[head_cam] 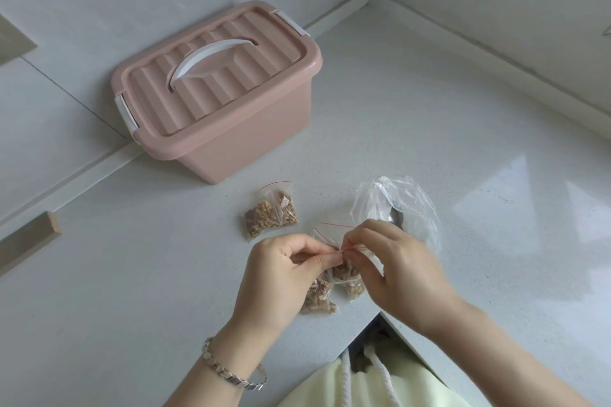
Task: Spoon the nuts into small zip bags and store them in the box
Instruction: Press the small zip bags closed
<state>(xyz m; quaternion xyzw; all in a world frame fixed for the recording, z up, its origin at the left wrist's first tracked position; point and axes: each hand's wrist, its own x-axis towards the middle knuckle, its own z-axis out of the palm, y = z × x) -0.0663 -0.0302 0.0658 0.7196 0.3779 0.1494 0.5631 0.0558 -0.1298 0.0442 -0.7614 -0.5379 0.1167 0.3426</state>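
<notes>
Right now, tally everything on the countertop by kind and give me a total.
Pink box: 1
Small zip bags of nuts: 5 that can be made out; the nearer ones overlap
Large clear bag: 1
Spoon: 1
Total: 8

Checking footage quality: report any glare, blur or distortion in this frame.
Head view: soft daylight; bright glare patches on the counter at right; mild wide-angle stretch toward edges; left hand, right hand and the zip bag they pinch look sharp.

Silver chain bracelet [234,370], pale-yellow hoodie [330,387].
</notes>
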